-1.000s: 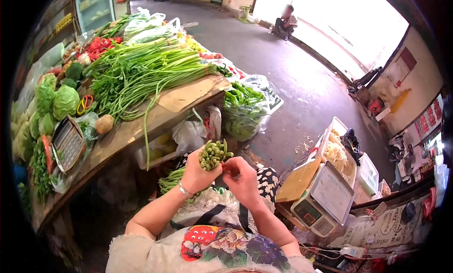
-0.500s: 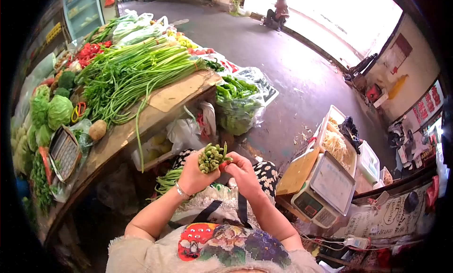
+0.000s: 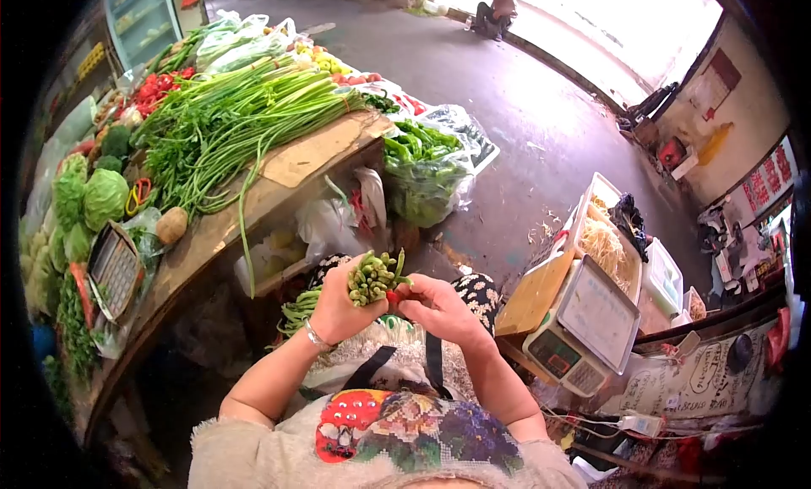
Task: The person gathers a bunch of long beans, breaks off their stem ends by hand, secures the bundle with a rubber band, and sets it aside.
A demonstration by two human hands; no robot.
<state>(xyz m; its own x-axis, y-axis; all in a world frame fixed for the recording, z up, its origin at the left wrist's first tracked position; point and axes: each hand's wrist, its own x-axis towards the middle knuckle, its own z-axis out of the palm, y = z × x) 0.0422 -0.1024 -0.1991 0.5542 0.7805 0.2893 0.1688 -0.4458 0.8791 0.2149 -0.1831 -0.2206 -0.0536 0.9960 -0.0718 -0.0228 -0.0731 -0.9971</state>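
Note:
My left hand [image 3: 342,307] is wrapped round a bunch of long green beans [image 3: 372,279], with their stem ends pointing up. The beans' long tails [image 3: 300,310] hang out below that hand, over my lap. My right hand [image 3: 439,307] is closed at the right side of the bunch, its thumb and fingertips pinching by a small red band [image 3: 392,296]. Part of the band is hidden by the fingers. One bean end sticks out above the others, near my right fingertips.
A wooden table [image 3: 291,164] at left bears celery [image 3: 253,109], cabbage [image 3: 106,195], a potato [image 3: 171,225] and a calculator [image 3: 116,269]. Green peppers [image 3: 422,143] stand bagged beyond its end. At right is a weighing scale [image 3: 583,328] beside a tray of sprouts [image 3: 604,248]. A person [image 3: 494,12] sits far off.
The bunch and both hands have shifted slightly left in view. The bean stems are spread a little differently, and my right fingers have turned slightly at the red band.

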